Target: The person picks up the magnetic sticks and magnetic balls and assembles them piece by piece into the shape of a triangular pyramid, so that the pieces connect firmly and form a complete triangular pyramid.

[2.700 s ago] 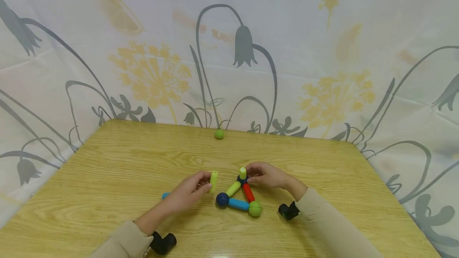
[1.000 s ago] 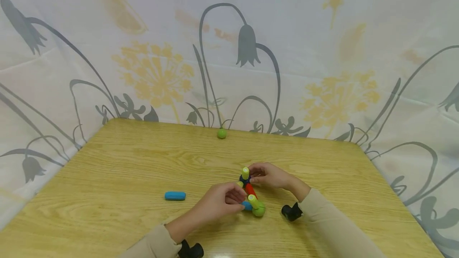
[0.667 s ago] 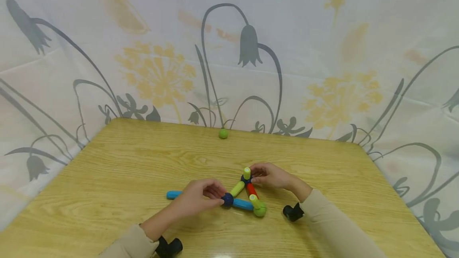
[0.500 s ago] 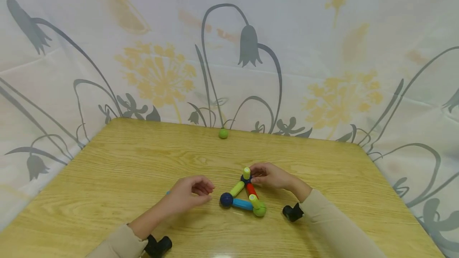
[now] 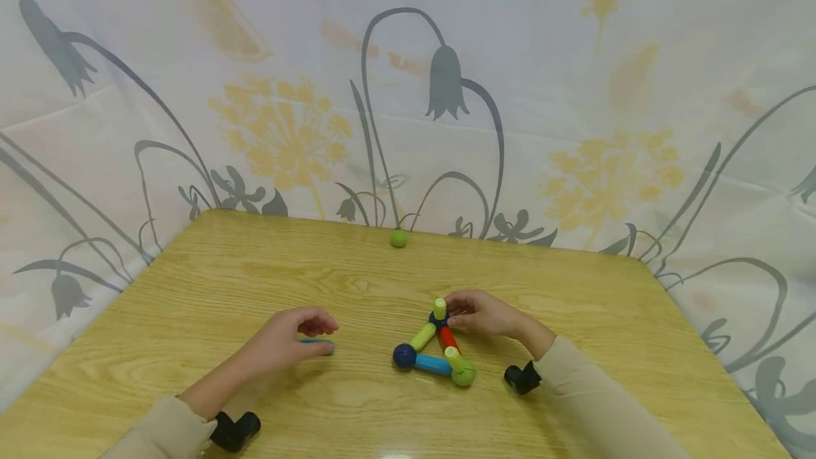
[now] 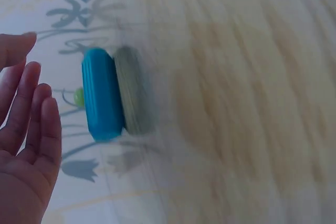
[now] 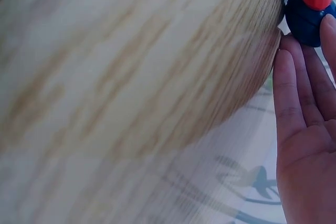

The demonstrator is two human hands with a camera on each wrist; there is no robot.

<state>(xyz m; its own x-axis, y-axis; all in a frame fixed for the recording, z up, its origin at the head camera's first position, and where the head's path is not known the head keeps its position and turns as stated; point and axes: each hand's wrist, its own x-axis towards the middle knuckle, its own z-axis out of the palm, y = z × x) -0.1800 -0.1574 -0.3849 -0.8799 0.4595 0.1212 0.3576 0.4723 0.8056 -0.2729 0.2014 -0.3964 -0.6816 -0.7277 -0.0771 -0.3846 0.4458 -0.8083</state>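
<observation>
A triangle of toy rods and balls lies on the table: a blue rod (image 5: 433, 364), a red rod (image 5: 449, 338) and a yellow-green rod (image 5: 423, 336) between a green ball (image 5: 465, 374) and two dark blue balls. Short yellow-green rods stand up from the green ball and the far blue ball. My right hand (image 5: 486, 313) pinches that far dark blue ball (image 7: 304, 22) between thumb and fingers. At the left, my left hand (image 5: 287, 342) hovers with parted fingers around a loose blue rod (image 6: 102, 95), which lies on the table apart from the fingers in the left wrist view.
A loose green ball (image 5: 399, 238) sits at the back edge of the wooden table (image 5: 542, 282). Behind it hangs a flower-patterned cloth (image 5: 306, 41). Black wrist devices, such as the one on the left wrist (image 5: 236, 432), stick out near the tabletop.
My left hand set its yellow-green rod upright on the green ball, touched the near blue ball, then moved left to the loose blue rod. My right hand stayed at the far ball.
</observation>
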